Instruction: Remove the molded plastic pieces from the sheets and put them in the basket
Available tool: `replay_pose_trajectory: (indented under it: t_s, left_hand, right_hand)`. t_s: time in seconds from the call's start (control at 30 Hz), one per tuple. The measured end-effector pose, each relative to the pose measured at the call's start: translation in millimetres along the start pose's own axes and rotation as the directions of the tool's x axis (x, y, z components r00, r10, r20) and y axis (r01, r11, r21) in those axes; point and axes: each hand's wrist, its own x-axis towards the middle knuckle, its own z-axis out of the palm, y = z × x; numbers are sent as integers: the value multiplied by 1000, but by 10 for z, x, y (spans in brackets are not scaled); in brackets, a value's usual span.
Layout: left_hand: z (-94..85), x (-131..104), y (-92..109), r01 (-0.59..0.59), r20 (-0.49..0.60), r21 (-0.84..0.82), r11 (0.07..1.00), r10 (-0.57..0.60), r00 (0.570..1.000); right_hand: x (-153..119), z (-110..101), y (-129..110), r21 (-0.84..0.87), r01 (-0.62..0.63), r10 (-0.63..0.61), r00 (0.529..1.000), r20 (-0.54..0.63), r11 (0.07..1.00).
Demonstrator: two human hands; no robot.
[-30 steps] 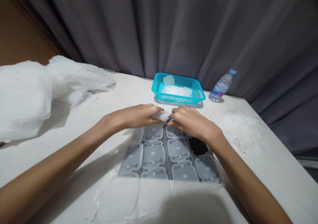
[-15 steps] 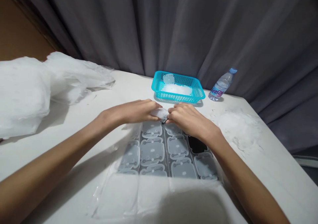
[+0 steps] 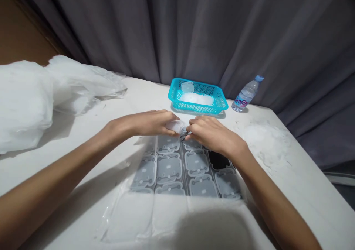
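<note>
Pinched in my left hand (image 3: pixel 162 123) is a small whitish, translucent plastic piece (image 3: pixel 174 125). My right hand (image 3: pixel 205 130) meets it from the right, its fingers closed round a thin dark tool (image 3: pixel 184 136) whose tip shows at the piece's edge; its kind is mostly hidden. Both hands are just above the far end of a sheet of clear plastic lids (image 3: pixel 169 167), set in rows with dark gaps between them. One space (image 3: pixel 219 160) near my right wrist is black, with no pale lid in it. A white sheet (image 3: pixel 169 220) covers the near rows.
Beyond my hands a turquoise basket (image 3: pixel 177 105) holds whitish translucent pieces (image 3: pixel 196 98). To its right stands a water bottle (image 3: pixel 244 95). Plastic scraps (image 3: pixel 266 141) lie in a pile on the right of the white table (image 3: pixel 299 198). White plastic bags (image 3: pixel 24 106) fill the left side.
The dark tool's tip shows a little more between my hands. My hands have barely shifted, and the whole view has moved slightly.
</note>
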Motion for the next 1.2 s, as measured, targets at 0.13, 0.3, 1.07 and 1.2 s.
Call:
replay_pose_trajectory:
  t_s: [0.13, 0.3, 1.07, 1.2]
  left_hand:
    - [5, 6, -7, -12, 0, 19, 1000, 12, 1000]
    - [18, 17, -3, 0, 8, 68, 998, 0, 1000]
    - [-115, -29, 123, 47, 103, 125, 991, -60, 993]
    - [-96, -31, 130, 47, 101, 133, 990, -61, 993]
  right_hand:
    - [22, 18, 7, 9, 14, -14, 1000, 10, 1000]
    - [39, -40, 23, 40, 5, -6, 999, 49, 999]
    - [-17, -83, 3, 36, 8, -8, 1000, 15, 999]
    - [33, -30, -35, 35, 27, -27, 1000, 14, 999]
